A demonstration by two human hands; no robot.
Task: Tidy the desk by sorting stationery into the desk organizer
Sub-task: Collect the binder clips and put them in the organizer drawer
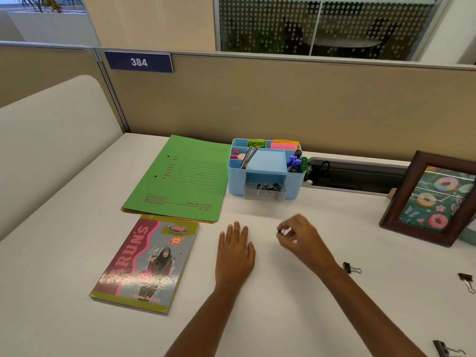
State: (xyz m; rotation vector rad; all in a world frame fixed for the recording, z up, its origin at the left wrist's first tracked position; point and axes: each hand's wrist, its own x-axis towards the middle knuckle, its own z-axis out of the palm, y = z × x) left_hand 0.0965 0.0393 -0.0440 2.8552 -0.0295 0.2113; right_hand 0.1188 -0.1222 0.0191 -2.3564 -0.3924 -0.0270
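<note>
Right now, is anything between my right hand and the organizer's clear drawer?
Nothing visible. The right hand, pinching what looks like a small binder clip, has only bare desk between it and the open clear drawer of the blue organizer.

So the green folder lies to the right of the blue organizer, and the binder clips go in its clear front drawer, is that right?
Not quite. The head view shows the green folder lying to the left of the blue organizer, not the right. The rest holds: binder clips sit in its clear front drawer.
</note>
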